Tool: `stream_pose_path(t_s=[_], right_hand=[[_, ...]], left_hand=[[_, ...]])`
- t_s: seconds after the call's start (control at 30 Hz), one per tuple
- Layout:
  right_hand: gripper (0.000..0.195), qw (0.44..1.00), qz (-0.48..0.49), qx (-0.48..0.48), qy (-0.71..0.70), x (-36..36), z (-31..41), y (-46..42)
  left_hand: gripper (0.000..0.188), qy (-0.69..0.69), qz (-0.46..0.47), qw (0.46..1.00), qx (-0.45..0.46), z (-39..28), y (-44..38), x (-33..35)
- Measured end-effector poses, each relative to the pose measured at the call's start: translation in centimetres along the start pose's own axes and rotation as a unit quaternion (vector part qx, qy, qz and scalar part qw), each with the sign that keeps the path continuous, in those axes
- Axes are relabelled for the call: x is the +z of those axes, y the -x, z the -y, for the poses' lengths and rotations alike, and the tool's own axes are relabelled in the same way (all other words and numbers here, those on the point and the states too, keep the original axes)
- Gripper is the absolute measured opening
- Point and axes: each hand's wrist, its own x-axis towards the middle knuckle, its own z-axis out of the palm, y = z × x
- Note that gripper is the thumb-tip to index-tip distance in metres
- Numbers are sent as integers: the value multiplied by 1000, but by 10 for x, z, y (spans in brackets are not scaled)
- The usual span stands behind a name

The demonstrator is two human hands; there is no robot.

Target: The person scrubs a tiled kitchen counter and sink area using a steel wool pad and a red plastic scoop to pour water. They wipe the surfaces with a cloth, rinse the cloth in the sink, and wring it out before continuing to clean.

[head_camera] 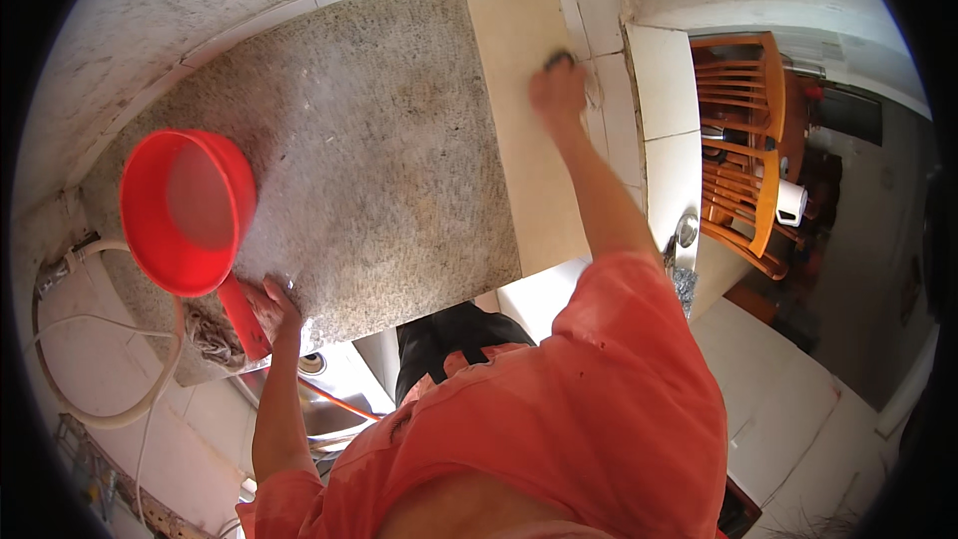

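My right hand is closed on a small dark object, perhaps a scrubbing pad; both are blurred. It is over the smooth beige strip along the right side of the speckled grey countertop. On the left is a red plastic dipper with cloudy liquid in it. My left hand is at the dipper's handle, its fingers partly hidden behind it and the thumb apart. Whether it grips the handle is unclear. A crumpled wet cloth lies beside the handle.
A metal sink is below the counter's front left edge. A pale hose and a thin cable loop at the left. White tiles border the right side, with a round metal lid on them. Wooden chairs stand beyond.
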Motion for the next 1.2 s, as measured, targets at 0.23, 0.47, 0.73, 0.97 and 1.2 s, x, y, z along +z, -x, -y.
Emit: stream_pose_path(t_s=[0.23,0.47,0.73,0.97,1.2], right_hand=[[35,992,-17,103,-67,8,-18,80],[38,991,-66,81,-83,-21,57,-71],[28,938,-72,-289,-177,-12,108,23],[30,981,-176,27,-73,-12,37,-102],[48,975,-19,61,-211,-26,131,-82]], left_hand=[[69,-60,-17,998,9,12,4,11],[67,-38,4,999,13,6,-1,2],[68,-40,2,999,0,1,-1,-1],[69,-97,30,995,7,0,-2,-5],[68,-47,1,999,8,7,3,4]])
